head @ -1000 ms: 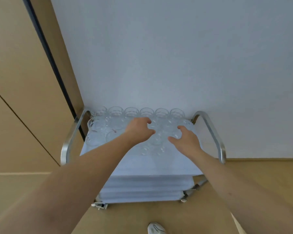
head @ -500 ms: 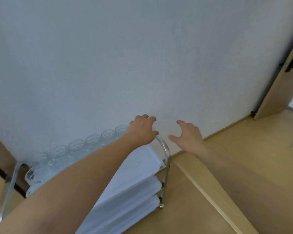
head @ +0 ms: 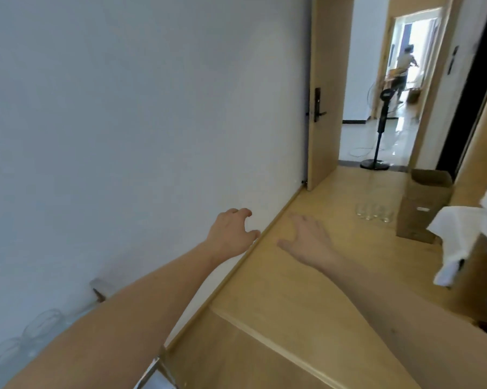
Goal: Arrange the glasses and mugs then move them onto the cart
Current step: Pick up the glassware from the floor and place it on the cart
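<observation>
Cart (head: 152,373) nearly all cut off at bottom edge, only a bit of chrome frame shows. Glasses on cart (head: 40,322) blurred, partly behind left forearm; count unclear. Row of glasses on floor (head: 373,211) too small to count. White cloth (head: 461,234) cut by right edge.

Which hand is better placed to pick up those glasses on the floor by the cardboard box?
Probably the right hand: it is empty, open, and nearer the floor glasses. The left hand, also empty, hangs by the wall, farther away.
</observation>
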The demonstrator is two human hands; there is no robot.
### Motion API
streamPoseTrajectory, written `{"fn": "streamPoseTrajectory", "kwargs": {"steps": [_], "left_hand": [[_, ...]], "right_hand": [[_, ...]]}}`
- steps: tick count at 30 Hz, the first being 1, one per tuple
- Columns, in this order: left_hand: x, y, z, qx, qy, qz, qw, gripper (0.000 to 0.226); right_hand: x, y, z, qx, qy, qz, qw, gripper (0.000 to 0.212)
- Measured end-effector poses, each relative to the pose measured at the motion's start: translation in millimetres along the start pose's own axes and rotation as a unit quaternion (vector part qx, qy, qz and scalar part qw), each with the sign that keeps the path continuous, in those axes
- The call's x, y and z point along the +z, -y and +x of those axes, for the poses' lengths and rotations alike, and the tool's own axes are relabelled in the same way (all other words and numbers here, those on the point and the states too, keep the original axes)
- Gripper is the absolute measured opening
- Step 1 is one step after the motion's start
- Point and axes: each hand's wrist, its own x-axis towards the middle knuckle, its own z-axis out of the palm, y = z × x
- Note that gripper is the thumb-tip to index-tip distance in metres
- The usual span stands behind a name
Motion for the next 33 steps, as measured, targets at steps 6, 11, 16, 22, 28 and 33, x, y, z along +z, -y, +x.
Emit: {"fn": "streamPoseTrajectory", "kwargs": {"steps": [6,11,16,22,28,33], "left_hand": [[59,-78,57,0.054,0.046,-0.021,0.997,0.059],[85,-114,97,0.098,0.082,0.019,0.992,0.063],[104,-138,143,0.14,0.087,0.028,0.986,0.06],[124,-146,211,0.179,0.104,0.025,0.978,0.06],[124,-147,299,0.205,0.117,0.007,0.972,0.061],[123,-133,372,0.217,0.127,-0.011,0.968,0.061]], "right_hand": [[-46,-88,31,0.072,-0.004,-0.03,0.997,0.083],[-61,-133,45,0.114,-0.009,-0.019,0.993,0.083],[-67,-170,60,0.163,-0.019,-0.026,0.986,0.081],[-70,-191,103,0.206,-0.026,-0.043,0.977,0.08],[-73,-191,176,0.242,-0.048,-0.05,0.968,0.08],[-69,-182,244,0.254,-0.058,-0.068,0.963,0.078]]}}
